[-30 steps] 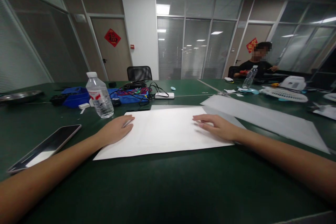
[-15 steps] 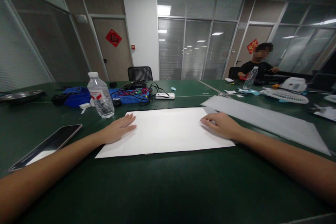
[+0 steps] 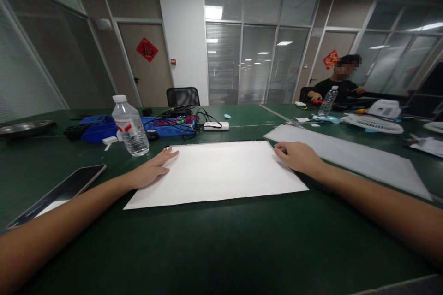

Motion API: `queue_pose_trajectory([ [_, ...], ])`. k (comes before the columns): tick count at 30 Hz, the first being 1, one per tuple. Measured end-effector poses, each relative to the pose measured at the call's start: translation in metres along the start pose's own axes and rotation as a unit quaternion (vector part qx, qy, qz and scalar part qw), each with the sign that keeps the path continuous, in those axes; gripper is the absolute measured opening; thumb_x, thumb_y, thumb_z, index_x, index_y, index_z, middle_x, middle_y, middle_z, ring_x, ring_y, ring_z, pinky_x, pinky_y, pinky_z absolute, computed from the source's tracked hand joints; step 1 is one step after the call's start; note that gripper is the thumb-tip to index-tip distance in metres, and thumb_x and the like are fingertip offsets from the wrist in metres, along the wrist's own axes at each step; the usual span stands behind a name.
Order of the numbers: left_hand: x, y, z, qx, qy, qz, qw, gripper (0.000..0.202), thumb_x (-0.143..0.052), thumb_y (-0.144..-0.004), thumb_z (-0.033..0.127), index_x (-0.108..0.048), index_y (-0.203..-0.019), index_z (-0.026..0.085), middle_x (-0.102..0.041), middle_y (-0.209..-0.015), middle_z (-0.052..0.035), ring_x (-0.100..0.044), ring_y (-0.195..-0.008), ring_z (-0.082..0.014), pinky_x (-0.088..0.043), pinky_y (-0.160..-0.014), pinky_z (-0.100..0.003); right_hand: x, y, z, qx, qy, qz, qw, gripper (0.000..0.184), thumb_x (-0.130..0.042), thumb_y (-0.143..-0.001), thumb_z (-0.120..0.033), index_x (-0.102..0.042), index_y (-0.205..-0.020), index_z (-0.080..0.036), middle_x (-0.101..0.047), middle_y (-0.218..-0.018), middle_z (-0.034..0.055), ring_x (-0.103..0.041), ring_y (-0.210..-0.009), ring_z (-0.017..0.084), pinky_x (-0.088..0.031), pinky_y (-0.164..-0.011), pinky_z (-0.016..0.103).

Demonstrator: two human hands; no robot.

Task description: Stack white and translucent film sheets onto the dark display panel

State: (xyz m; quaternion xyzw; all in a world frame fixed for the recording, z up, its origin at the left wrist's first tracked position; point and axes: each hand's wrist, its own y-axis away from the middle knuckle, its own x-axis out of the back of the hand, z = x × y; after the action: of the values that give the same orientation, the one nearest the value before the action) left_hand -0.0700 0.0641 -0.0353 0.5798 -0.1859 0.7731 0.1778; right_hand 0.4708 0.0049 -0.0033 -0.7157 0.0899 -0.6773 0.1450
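A large white paper sheet point(image 3: 218, 173) lies flat on the dark green table point(image 3: 221, 244) in front of me. My left hand point(image 3: 150, 170) rests on the sheet's far left corner, fingers stretched out flat and holding nothing. My right hand point(image 3: 299, 156) sits at the far right corner, its fingers curled down onto the paper's edge. Whether a fingertip is under the edge is hidden.
A clear water bottle point(image 3: 129, 125) stands just beyond my left hand. A dark phone point(image 3: 58, 193) lies at the left. Blue trays with tangled cables point(image 3: 173, 124) sit further back. Another long pale sheet point(image 3: 349, 156) lies to the right. A person point(image 3: 341, 84) sits at the far right.
My right hand slid from the sheet's surface out to its far right corner and curled its fingers. My left hand's fingers stretched out flat. A grey strip beyond the sheet's far edge is no longer visible.
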Motion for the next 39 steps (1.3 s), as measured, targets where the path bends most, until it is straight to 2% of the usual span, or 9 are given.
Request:
queue_pose_trajectory([
  [3, 0.002, 0.002, 0.003, -0.004, -0.027, 0.002, 1.000, 0.073, -0.041, -0.094, 0.035, -0.037, -0.165, 0.021, -0.017, -0.175, -0.0051, -0.015, -0.162, -0.0308, -0.023, -0.129, -0.049, -0.002, -0.003, 0.006, 0.010, 0.004, -0.007, 1.000, 0.043, -0.047, -0.098, -0.047, -0.082, -0.105, -0.023, -0.081, -0.100, 0.0098, -0.073, -0.088, 0.028, -0.051, -0.075, 0.038],
  [6, 0.002, 0.001, 0.004, -0.006, -0.030, 0.010, 0.999, 0.073, -0.042, -0.092, 0.031, -0.040, -0.164, 0.021, -0.023, -0.174, -0.0058, -0.019, -0.161, -0.0322, -0.026, -0.128, -0.052, -0.005, -0.002, 0.005, 0.037, -0.006, -0.014, 0.999, 0.044, -0.047, -0.097, -0.048, -0.080, -0.115, -0.025, -0.081, -0.105, 0.0079, -0.073, -0.091, 0.028, -0.053, -0.078, 0.038],
  [13, -0.004, -0.002, 0.003, 0.023, 0.024, 0.032, 0.999, 0.075, -0.045, -0.095, 0.062, -0.048, -0.159, 0.022, -0.028, -0.172, -0.0100, -0.024, -0.160, -0.0343, -0.027, -0.127, -0.054, -0.020, -0.006, 0.011, 0.057, -0.033, -0.025, 0.998, 0.054, -0.046, -0.098, -0.052, -0.073, -0.132, -0.019, -0.073, -0.132, 0.0132, -0.070, -0.115, 0.035, -0.054, -0.098, 0.050],
  [20, -0.001, 0.002, 0.017, 0.013, -0.027, 0.013, 0.999, 0.083, -0.034, -0.099, 0.070, -0.044, -0.161, 0.016, -0.024, -0.172, -0.0125, -0.020, -0.160, -0.0340, -0.021, -0.129, -0.053, -0.031, -0.019, 0.026, 0.118, -0.071, -0.053, 0.989, 0.056, -0.042, -0.104, -0.053, -0.067, -0.141, -0.019, -0.064, -0.147, 0.0102, -0.061, -0.134, 0.027, -0.045, -0.116, 0.042],
  [25, 0.000, 0.004, 0.024, 0.024, -0.035, 0.002, 0.999, 0.084, -0.032, -0.100, 0.070, -0.041, -0.163, 0.014, -0.023, -0.172, -0.0140, -0.017, -0.161, -0.0344, -0.020, -0.129, -0.054, -0.032, -0.034, 0.064, 0.051, -0.012, -0.038, 0.998, 0.064, -0.048, -0.101, -0.050, -0.057, -0.151, -0.011, -0.050, -0.159, 0.0200, -0.043, -0.150, 0.035, -0.031, -0.125, 0.051],
  [29, 0.002, 0.005, 0.027, 0.034, -0.037, -0.013, 0.999, 0.090, -0.029, -0.099, 0.073, -0.038, -0.164, 0.012, -0.019, -0.173, -0.0148, -0.014, -0.162, -0.0341, -0.016, -0.130, -0.052, -0.033, -0.040, 0.100, -0.055, 0.041, -0.061, 0.996, 0.073, -0.044, -0.101, -0.052, -0.051, -0.152, 0.001, -0.052, -0.152, 0.0323, -0.053, -0.140, 0.042, -0.042, -0.115, 0.056],
  [32, 0.003, 0.006, 0.028, 0.036, -0.036, -0.018, 0.999, 0.091, -0.028, -0.098, 0.074, -0.037, -0.164, 0.012, -0.017, -0.174, -0.0153, -0.013, -0.162, -0.0331, -0.015, -0.130, -0.051, -0.032, -0.040, 0.112, -0.084, 0.065, -0.089, 0.990, 0.072, -0.041, -0.102, -0.057, -0.058, -0.147, -0.003, -0.064, -0.140, 0.0295, -0.064, -0.126, 0.041, -0.049, -0.105, 0.053],
  [35, 0.003, 0.006, 0.028, 0.036, -0.033, -0.009, 0.999, 0.091, -0.031, -0.097, 0.074, -0.040, -0.163, 0.012, -0.022, -0.173, -0.0151, -0.016, -0.162, -0.0333, -0.017, -0.130, -0.051, -0.028, -0.038, 0.109, -0.081, 0.089, -0.090, 0.989, 0.065, -0.041, -0.102, -0.059, -0.067, -0.138, -0.011, -0.070, -0.129, 0.0267, -0.069, -0.117, 0.040, -0.051, -0.098, 0.053],
  [39, 0.001, 0.005, 0.027, 0.028, -0.031, 0.017, 0.999, 0.087, -0.037, -0.096, 0.074, -0.048, -0.159, 0.015, -0.031, -0.171, -0.0142, -0.027, -0.159, -0.0348, -0.024, -0.129, -0.051, -0.015, -0.034, 0.093, -0.077, 0.118, -0.055, 0.988, 0.059, -0.032, -0.105, -0.048, -0.075, -0.120, -0.011, -0.074, -0.114, 0.0295, -0.072, -0.103, 0.040, -0.052, -0.088, 0.050],
])
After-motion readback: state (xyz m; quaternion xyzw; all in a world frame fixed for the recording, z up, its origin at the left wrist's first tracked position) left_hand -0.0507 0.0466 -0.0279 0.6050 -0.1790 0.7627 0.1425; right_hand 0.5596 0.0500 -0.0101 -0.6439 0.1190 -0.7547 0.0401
